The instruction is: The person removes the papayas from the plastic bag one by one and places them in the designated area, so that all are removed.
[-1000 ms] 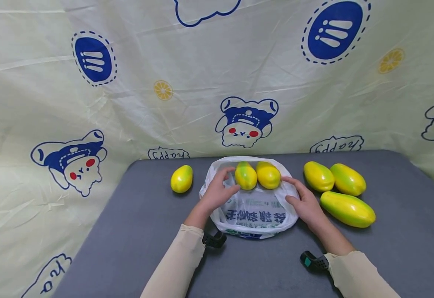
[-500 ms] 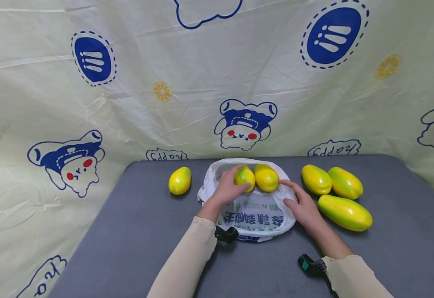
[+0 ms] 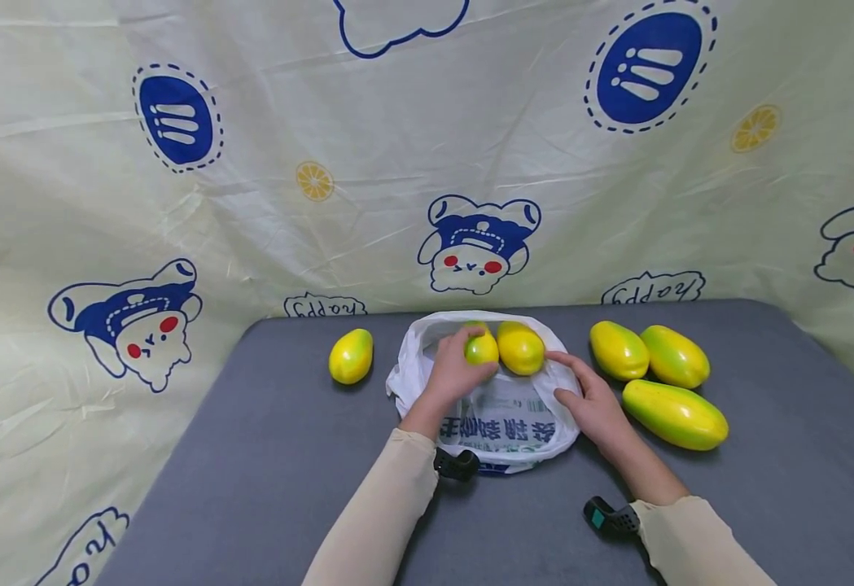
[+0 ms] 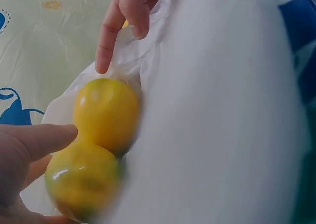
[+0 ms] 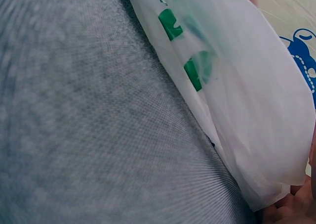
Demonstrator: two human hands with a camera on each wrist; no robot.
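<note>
Pale sheeting [image 3: 375, 122], printed with blue-capped cartoon figures and orange slices, hangs behind the dark grey table [image 3: 251, 488] in front of you. Your left hand [image 3: 457, 370] grasps a glossy, oval yellow-green fruit [image 3: 482, 348], the thumb and fingers curled round it. Your right hand [image 3: 593, 407] is at the right-hand rim of a white plastic bag [image 3: 408, 370], index finger stretched towards a rounded yellow fruit [image 3: 521, 348]; whether its other fingers pinch the plastic, you cannot tell from these views. Both fruits lie side by side within the open bag, at the far end of its mouth, while dark printed characters [image 3: 496, 429] show on the side nearer you. You have the bag by the middle of the table's far edge.

At each wrist you wear a black strap [image 3: 457, 465] below a cream sleeve [image 3: 378, 513]. Further out, towards the table's far left corner, you see a lone yellow-green oval fruit [image 3: 351, 356]. Towards the far right corner, two plump yellow-green fruits [image 3: 619, 350] lie together close to the far edge, and a longer, tapering yellow-green fruit [image 3: 676, 414] lies just on your side of them.
</note>
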